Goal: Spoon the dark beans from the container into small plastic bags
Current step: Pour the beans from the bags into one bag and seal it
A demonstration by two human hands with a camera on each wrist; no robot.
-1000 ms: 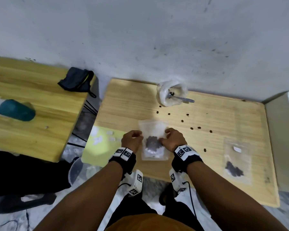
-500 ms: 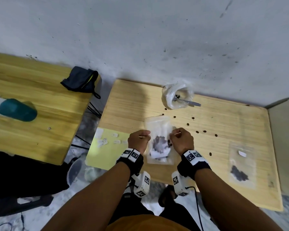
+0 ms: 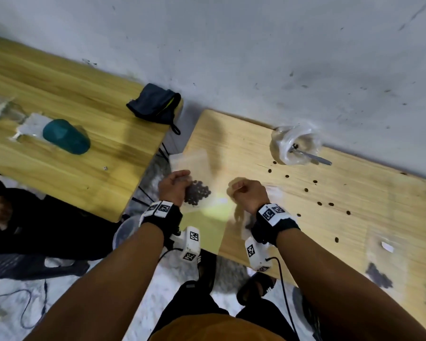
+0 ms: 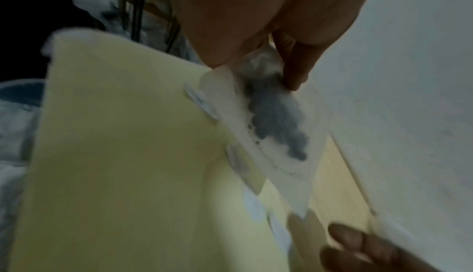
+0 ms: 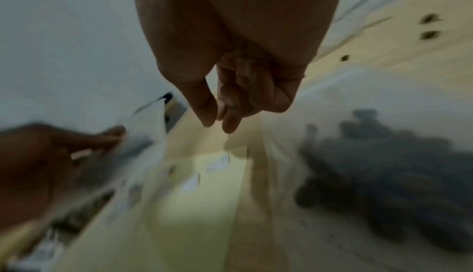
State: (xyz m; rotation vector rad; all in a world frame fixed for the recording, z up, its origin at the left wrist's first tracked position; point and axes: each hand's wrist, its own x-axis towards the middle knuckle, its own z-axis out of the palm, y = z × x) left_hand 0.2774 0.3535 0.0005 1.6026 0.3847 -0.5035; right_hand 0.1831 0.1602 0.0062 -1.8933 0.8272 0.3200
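Note:
My left hand [image 3: 174, 189] pinches a small clear bag [image 3: 194, 168] by its side, with dark beans [image 3: 197, 193] bunched inside. The bag is lifted over the table's left edge, above a yellow sticker sheet [image 3: 207, 230]. The left wrist view shows my left hand [image 4: 256, 68] with thumb and finger pinching the bag [image 4: 279, 155]. My right hand [image 3: 245, 193] is curled to the right of the bag, apart from it. In the right wrist view my right hand [image 5: 220, 122] holds nothing that I can see. The bean container [image 3: 294, 146] stands at the back with a spoon [image 3: 314, 157] in it.
Loose beans [image 3: 305, 190] are scattered over the wooden table [image 3: 354, 217]. A filled bag [image 3: 379, 276] with a white sticker lies at the table's right front. A second table [image 3: 71, 107] on the left holds a teal object [image 3: 65, 136] and a dark pouch [image 3: 155, 104].
The bag has left the table: my left hand has lifted it and carried it left. My right hand has let go of it and stays curled beside it.

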